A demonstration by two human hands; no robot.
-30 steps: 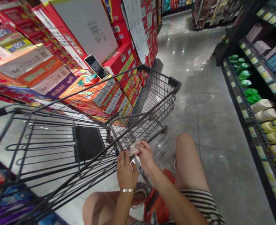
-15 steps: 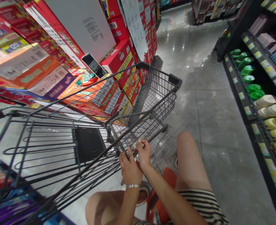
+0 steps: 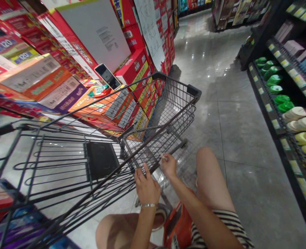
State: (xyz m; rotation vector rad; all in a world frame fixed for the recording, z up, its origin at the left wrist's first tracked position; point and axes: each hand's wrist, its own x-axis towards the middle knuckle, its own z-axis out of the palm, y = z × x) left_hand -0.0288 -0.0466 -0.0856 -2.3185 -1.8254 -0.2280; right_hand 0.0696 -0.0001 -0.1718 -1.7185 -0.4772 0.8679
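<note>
A dark wire shopping cart [image 3: 179, 114] stands before me. My left hand [image 3: 146, 186], with a bracelet on the wrist, rests against the cart's lower side wires, its fingers apart. Just right of it, my right hand [image 3: 169, 166] pinches a small whitish cloth or tissue [image 3: 163, 158] beside the cart's lower rail. The two hands do not touch. Between my knees is a red-orange object [image 3: 180, 224], partly hidden by my right forearm.
Stacked red and orange boxes [image 3: 132, 69] rise at the left, with a phone [image 3: 107, 76] propped on them. A black shelf unit [image 3: 269, 114] holding green packs and bottles runs along the right. Grey tiled floor [image 3: 236, 121] lies between.
My right hand has moved right along the cart's lower rail with the whitish piece, away from my left hand. My left hand stays at nearly the same place on the wires.
</note>
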